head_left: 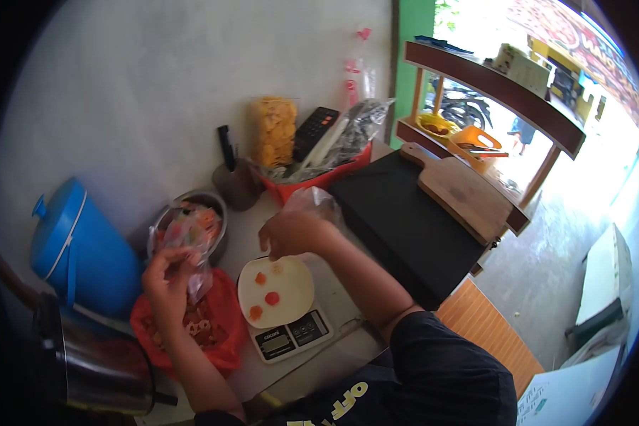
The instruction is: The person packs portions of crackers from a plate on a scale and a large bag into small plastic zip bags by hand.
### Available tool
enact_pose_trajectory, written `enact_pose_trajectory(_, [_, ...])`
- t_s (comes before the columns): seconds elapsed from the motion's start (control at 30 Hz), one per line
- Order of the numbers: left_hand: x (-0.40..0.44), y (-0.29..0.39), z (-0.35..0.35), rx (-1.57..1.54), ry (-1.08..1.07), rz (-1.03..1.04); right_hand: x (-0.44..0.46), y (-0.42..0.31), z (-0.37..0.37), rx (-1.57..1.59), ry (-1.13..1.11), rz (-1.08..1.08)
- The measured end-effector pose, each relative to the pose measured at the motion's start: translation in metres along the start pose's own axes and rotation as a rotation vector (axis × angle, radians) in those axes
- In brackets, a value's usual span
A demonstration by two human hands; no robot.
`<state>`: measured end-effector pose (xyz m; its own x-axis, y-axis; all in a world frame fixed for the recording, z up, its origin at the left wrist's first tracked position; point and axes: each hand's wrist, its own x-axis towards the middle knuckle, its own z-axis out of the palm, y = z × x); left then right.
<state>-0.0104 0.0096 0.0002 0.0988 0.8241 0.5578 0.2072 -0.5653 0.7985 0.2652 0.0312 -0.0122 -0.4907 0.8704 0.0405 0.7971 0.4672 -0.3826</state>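
Observation:
My left hand (169, 284) pinches a clear plastic bag (200, 278) above a red plastic bag (224, 312) that holds small brownish pieces. My right hand (291, 233) hangs over the far edge of a white plate (291, 302), its fingers bent downward; whether they hold anything is too small to tell. Several small orange and red pieces lie apart on the plate, which rests on a white kitchen scale (316, 343). Another clear plastic bag (321, 202) shows just behind my right hand. Behind my left hand a metal bowl (224, 241) contains orange packets.
A blue jug (92, 248) and a metal pot (106, 373) stand at the left. A cup with a black-handled tool (236, 186) and a red basket (319, 186) are by the wall. At the right, a wooden board (461, 192) lies on a black surface (405, 234), beside a shelf (490, 82).

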Motion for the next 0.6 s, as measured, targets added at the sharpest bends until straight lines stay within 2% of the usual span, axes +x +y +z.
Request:
enact_pose_trajectory(0.13, [0.001,0.003,-0.005,0.036,-0.018,-0.039,0.014,0.000,0.017,-0.024,-0.100,-0.033])
enact_pose_trajectory(0.43, [-0.001,0.003,-0.011,0.073,-0.018,-0.025,0.032,0.008,0.056,-0.093,-0.031,-0.119])
enact_pose_trajectory(0.53, [-0.003,0.009,-0.013,0.059,0.010,-0.006,0.033,-0.002,0.052,-0.103,-0.206,-0.023])
enact_pose_trajectory(0.6, [-0.001,0.016,-0.015,0.032,0.035,0.019,0.034,-0.004,0.055,-0.125,-0.200,-0.025])
